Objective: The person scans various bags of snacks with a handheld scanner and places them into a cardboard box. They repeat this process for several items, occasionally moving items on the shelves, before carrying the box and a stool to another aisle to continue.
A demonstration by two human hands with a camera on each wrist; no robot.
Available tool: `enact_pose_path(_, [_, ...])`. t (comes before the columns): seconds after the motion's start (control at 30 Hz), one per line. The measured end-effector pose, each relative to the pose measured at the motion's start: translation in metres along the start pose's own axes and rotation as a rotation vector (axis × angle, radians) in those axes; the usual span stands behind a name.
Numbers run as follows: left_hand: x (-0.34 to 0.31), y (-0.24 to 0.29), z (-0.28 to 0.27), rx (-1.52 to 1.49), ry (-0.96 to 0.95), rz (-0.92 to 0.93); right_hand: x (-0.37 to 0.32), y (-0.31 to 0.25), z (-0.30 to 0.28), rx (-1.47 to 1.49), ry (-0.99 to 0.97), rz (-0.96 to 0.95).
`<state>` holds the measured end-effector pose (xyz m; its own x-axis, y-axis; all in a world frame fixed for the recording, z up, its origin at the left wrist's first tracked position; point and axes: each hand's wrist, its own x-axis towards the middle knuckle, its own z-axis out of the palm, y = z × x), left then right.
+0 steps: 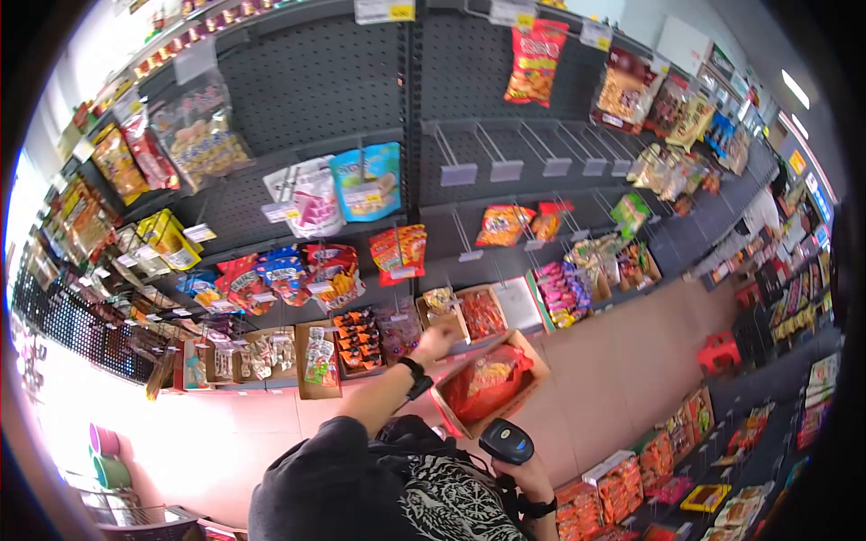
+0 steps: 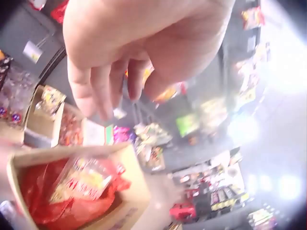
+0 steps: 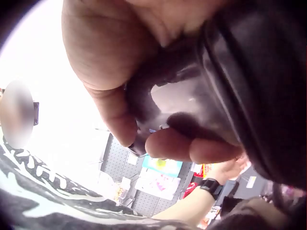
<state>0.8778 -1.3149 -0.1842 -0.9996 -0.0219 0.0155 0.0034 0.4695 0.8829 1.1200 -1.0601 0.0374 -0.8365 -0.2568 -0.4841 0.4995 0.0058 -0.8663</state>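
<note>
I have the right hand [image 1: 530, 476] clamped round the black scanner [image 1: 507, 441] at six o'clock, nose up for reading labels. The left hand [image 1: 439, 341], fingers loosely curled and empty, reaches toward twelve; the open carton [image 1: 510, 406] of red snack bags lies at its four o'clock.

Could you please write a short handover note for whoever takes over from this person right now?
Left hand: empty, fingers loosely bent, stretched toward the bottom-shelf snack trays, above the cardboard box.
Right hand: grips the barcode scanner near the body.
Done: the box holds a red bag with a snack packet on top.
Left: probably pick from the trays and scan; nothing is under the scanner now.
</note>
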Motion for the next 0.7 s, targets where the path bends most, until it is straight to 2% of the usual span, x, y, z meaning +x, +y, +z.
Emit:
enact_pose_path(0.07, [0.020,0.046,-0.086,-0.138,0.368,0.086,0.019,0.002,0.006,0.007,-0.049,-0.040])
enact_pose_path(0.1, [0.043,0.034,-0.120,-0.232,0.436,0.040,0.027,-0.001,0.012,0.001,-0.059,-0.050])
enact_pose_path(0.13, [0.060,0.036,-0.158,-0.107,0.656,0.132,0.034,-0.006,0.020,0.011,-0.099,-0.072])
enact_pose_path(0.17, [0.078,0.033,-0.192,-0.042,0.736,0.143,0.040,-0.011,0.029,0.021,-0.136,-0.091])
enact_pose_path(0.2, [0.093,0.036,-0.221,-0.078,0.762,0.074,0.046,-0.018,0.039,-0.003,-0.143,-0.108])
enact_pose_path(0.23, [0.106,0.039,-0.242,-0.082,0.768,0.083,0.051,-0.019,0.047,-0.007,-0.143,-0.118])
enact_pose_path(0.3, [0.129,0.042,-0.273,0.107,0.873,0.214,0.063,-0.023,0.067,0.002,-0.103,-0.097])
enact_pose_path(0.43, [0.160,0.037,-0.283,0.157,0.866,0.154,0.086,-0.020,0.103,0.063,-0.134,-0.112])
enact_pose_path(0.5, [0.172,0.030,-0.284,0.036,0.830,0.272,0.095,-0.014,0.118,0.045,-0.070,-0.139])
enact_pose_path(0.53, [0.159,0.052,-0.290,0.024,0.793,0.224,0.096,-0.020,0.131,0.014,-0.069,-0.158])
enact_pose_path(0.57, [0.175,0.027,-0.283,0.110,0.903,0.388,0.095,-0.024,0.143,-0.014,-0.054,-0.178])
enact_pose_path(0.6, [0.176,0.024,-0.287,0.107,0.810,0.372,0.101,-0.019,0.150,-0.066,-0.056,-0.172])
enact_pose_path(0.63, [0.166,0.044,-0.292,-0.087,0.509,0.175,0.087,-0.053,0.177,-0.107,-0.025,-0.234])
enact_pose_path(0.67, [0.161,0.046,-0.287,-0.212,0.585,0.222,0.088,-0.053,0.187,-0.101,-0.009,-0.250])
enact_pose_path(0.7, [0.163,0.034,-0.284,-0.194,0.598,0.292,0.089,-0.051,0.192,-0.098,0.003,-0.269])
